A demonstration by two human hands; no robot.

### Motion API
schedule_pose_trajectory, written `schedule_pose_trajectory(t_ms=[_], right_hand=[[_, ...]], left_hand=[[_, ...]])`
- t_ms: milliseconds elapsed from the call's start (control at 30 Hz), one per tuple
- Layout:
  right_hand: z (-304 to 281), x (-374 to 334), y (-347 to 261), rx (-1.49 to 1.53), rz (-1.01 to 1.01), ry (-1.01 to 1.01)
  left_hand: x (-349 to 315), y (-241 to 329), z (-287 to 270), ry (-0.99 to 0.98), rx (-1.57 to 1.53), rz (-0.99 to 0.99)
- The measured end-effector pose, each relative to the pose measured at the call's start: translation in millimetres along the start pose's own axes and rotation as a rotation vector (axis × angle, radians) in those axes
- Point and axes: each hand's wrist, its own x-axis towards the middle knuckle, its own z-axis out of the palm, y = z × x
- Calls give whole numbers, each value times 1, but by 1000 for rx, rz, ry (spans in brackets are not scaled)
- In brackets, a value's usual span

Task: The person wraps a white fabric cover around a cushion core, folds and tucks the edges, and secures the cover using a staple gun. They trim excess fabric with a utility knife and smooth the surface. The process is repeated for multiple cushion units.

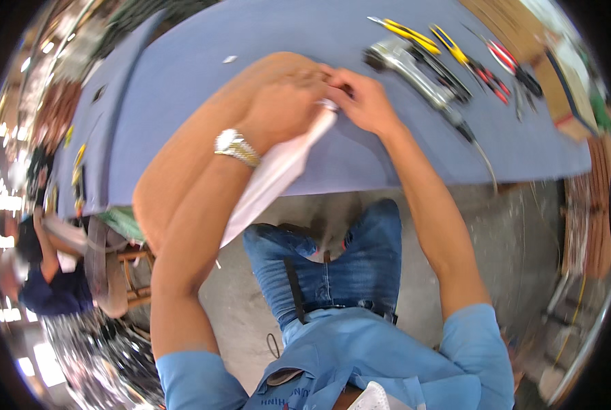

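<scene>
A long brown padded piece (189, 150), like an upholstered cushion or panel, lies slantwise across the blue-covered table (264, 31). Its near end sticks out past the table's front edge. Along its right side runs a pale pinkish-white underside (278, 174). My left hand (288, 106), below a wristwatch, rests over the far end with its fingers curled on the brown covering. Close against it, my right hand (361, 99) pinches the edge at the far right corner. A small whitish bit shows between the hands; what exactly the fingertips grip is hidden.
Right of my hands lies a silver corded power tool (415, 75). Beyond it are yellow-handled pliers (411, 35), a yellow tool (449, 44) and red-handled tools (502, 58). A cardboard box (565, 96) stands at the right edge. Another person (59, 287) is at the far left.
</scene>
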Motion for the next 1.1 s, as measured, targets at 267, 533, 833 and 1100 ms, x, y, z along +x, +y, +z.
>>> schedule_pose_trajectory(t_ms=[267, 533, 833, 1100], right_hand=[[-17, -5, 7, 104, -21, -107], [-22, -13, 1, 74, -123, -139], [-11, -25, -8, -330, -263, 64], [-8, -21, -8, -213, -231, 75]], left_hand=[[23, 8, -18, -146, 35, -9], [18, 10, -19, -148, -7, -87], [19, 15, -15, -103, 0, 14], [36, 3, -21, -183, -54, 87]])
